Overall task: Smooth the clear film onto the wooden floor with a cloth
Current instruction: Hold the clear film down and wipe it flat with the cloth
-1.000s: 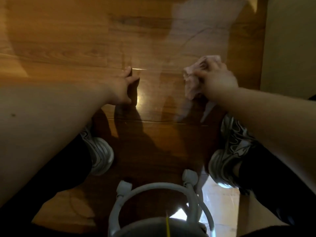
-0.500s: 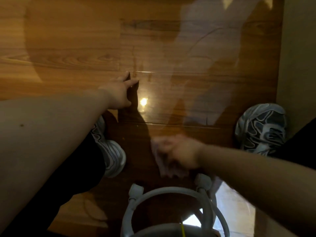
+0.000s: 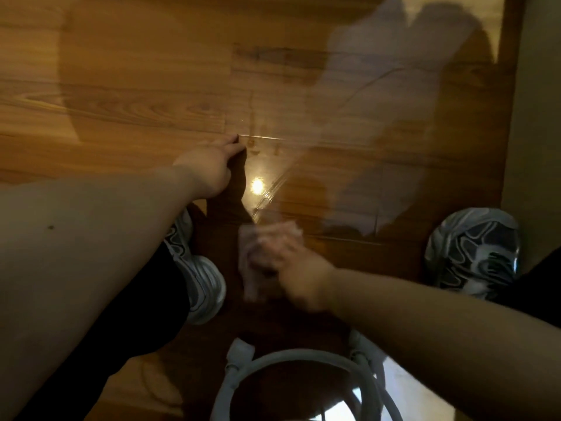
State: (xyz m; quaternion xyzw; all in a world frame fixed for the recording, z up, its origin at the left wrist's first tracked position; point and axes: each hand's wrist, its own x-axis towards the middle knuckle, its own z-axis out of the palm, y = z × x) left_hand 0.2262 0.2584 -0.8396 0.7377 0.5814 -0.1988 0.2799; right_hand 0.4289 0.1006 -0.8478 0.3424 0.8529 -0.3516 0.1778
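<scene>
A clear film [image 3: 349, 165] lies on the wooden floor [image 3: 136, 110], shiny with a bright light spot and a few creases. My left hand [image 3: 212, 165] presses its fingertips flat on the film's far left corner. My right hand [image 3: 291, 268], blurred by motion, grips a pale pink cloth [image 3: 258, 256] against the floor at the film's near edge, between my two shoes.
My grey and white shoes stand at left [image 3: 197, 278] and right [image 3: 473, 256]. A white cable loop [image 3: 291, 369] hangs at the bottom centre. A pale wall [image 3: 537, 117] runs along the right side.
My right hand swept the cloth from the film's far right down to its near edge, then shifted slightly up and left. My left hand stayed on the corner.
</scene>
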